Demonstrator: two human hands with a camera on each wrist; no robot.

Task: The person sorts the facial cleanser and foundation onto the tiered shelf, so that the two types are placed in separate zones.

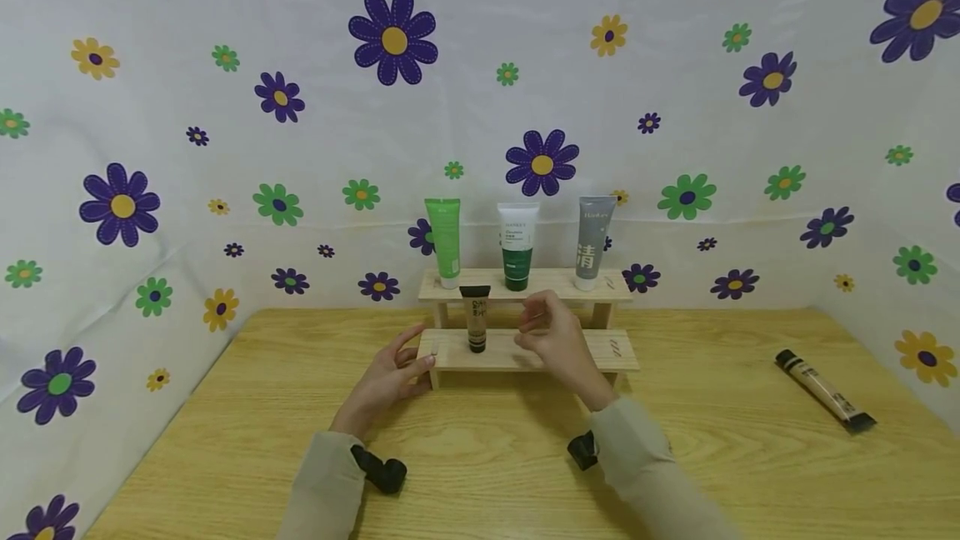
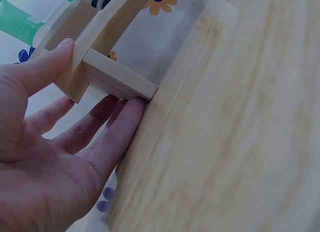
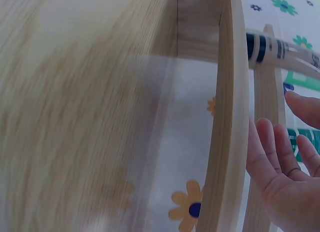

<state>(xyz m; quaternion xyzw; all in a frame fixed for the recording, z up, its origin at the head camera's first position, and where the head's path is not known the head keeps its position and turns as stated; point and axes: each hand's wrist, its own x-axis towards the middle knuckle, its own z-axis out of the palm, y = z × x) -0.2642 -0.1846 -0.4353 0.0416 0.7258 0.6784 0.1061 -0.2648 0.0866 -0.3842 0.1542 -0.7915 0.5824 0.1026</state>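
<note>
A two-step wooden display rack stands on the table. My left hand grips the left end of its lower step; in the left wrist view the thumb lies over the top edge and the fingers are against the side support. A small gold-and-black tube stands upright on the lower step, left of centre. My right hand hovers over that step, right of the tube, its fingers loosely bent and nothing between them. On the upper step stand a green tube, a white-and-green tube and a grey tube.
Another gold-and-black tube lies on its side on the wood-grain table, far to the right. Behind the rack hangs a white cloth printed with flowers. Black straps are on both wrists.
</note>
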